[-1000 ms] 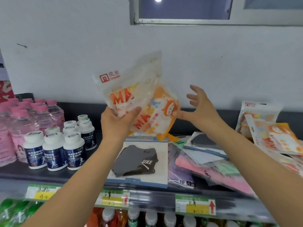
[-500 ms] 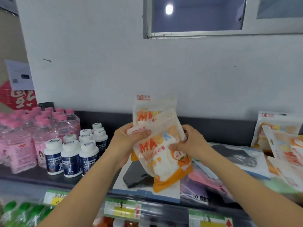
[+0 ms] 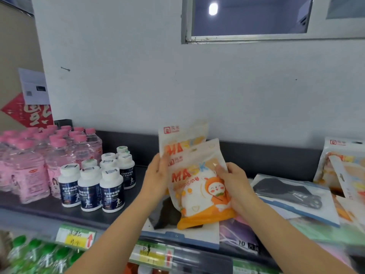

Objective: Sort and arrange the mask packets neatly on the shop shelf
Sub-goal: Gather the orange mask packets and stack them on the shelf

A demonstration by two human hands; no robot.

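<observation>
Two orange-and-white mask packets [image 3: 199, 186] printed "MASK" stand upright over the dark shelf [image 3: 138, 175], one behind the other. My left hand [image 3: 158, 178] grips their left edge and my right hand [image 3: 233, 182] grips the right side. Their lower orange edge rests on a flat packet with a black mask [image 3: 164, 212]. More mask packets lie in a loose heap to the right: a black mask in a blue-edged packet [image 3: 292, 192], pink and green ones [image 3: 324, 232], and orange-and-white packets [image 3: 343, 169] leaning on the back panel.
White-capped dark pill bottles [image 3: 98, 184] stand left of my hands, with pink-capped water bottles [image 3: 39, 161] further left. Price tags [image 3: 75, 237] line the shelf's front edge. Green-capped bottles [image 3: 33, 256] sit on the shelf below. A white wall rises behind the shelf.
The packets came down from chest height to the shelf and were turned upright. My right hand, open beside them a second ago, now holds their right side.
</observation>
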